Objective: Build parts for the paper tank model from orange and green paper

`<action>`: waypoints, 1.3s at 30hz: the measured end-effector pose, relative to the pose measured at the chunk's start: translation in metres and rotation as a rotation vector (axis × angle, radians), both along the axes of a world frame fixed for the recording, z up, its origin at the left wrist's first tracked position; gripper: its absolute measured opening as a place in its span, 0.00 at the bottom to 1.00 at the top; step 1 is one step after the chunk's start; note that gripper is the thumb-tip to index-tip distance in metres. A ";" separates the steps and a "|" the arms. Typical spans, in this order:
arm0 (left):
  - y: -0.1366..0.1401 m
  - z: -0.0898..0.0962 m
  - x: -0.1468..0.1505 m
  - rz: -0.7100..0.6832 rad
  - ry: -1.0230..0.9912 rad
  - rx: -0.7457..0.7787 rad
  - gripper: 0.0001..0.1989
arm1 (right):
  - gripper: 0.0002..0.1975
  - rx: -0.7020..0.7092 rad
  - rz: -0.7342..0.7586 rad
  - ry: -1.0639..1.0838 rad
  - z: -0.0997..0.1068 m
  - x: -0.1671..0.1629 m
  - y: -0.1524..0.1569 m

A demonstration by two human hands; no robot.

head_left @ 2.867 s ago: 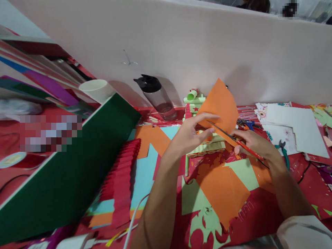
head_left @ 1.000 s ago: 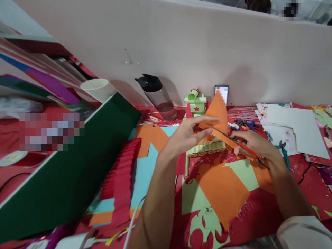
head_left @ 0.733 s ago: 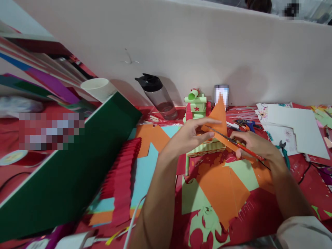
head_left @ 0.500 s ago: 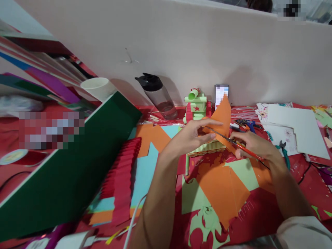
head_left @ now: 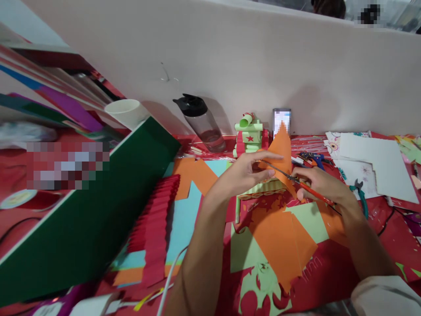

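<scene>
My left hand (head_left: pixel 255 169) is closed on a pointed piece of orange paper (head_left: pixel 281 147), which stands upright between my hands. From the right, my right hand (head_left: pixel 319 184) grips orange-handled scissors (head_left: pixel 311 191). Their blades lie across the lower part of the paper, with the tips near my left fingers. Behind the hands stands a light green and red paper tank model (head_left: pixel 250 137) with a red star. Part of a ribbed, light green paper piece (head_left: pixel 263 188) shows under my left hand. Orange sheets (head_left: pixel 274 241) and cut green scraps (head_left: pixel 263 285) lie below.
A phone (head_left: pixel 279 116) leans on the white partition (head_left: pixel 230 57), and a bottle (head_left: pixel 204 123) stands left of the model. A dark green board (head_left: pixel 88 210) slants at left beside folded red paper (head_left: pixel 158 237). Teal pliers (head_left: pixel 360 195), a glue gun (head_left: pixel 314 159) and white sheets (head_left: pixel 384 162) lie right.
The orange paper has tilted slightly, its tip now a little further left and lower. Both hands keep nearly the same place, and the scissors still lie across the paper.
</scene>
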State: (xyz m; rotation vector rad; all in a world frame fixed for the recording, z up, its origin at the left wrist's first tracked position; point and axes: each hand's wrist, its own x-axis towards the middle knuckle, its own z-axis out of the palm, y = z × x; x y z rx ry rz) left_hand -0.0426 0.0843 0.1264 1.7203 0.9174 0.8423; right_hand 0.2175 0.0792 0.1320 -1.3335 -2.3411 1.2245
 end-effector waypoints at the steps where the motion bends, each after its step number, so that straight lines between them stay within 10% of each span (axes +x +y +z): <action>1: 0.000 0.000 0.001 -0.006 0.001 -0.002 0.17 | 0.25 0.000 0.001 -0.010 0.000 0.000 0.000; 39: -0.001 0.003 -0.006 -0.008 0.093 0.010 0.19 | 0.20 -0.026 0.009 -0.029 0.000 0.000 -0.001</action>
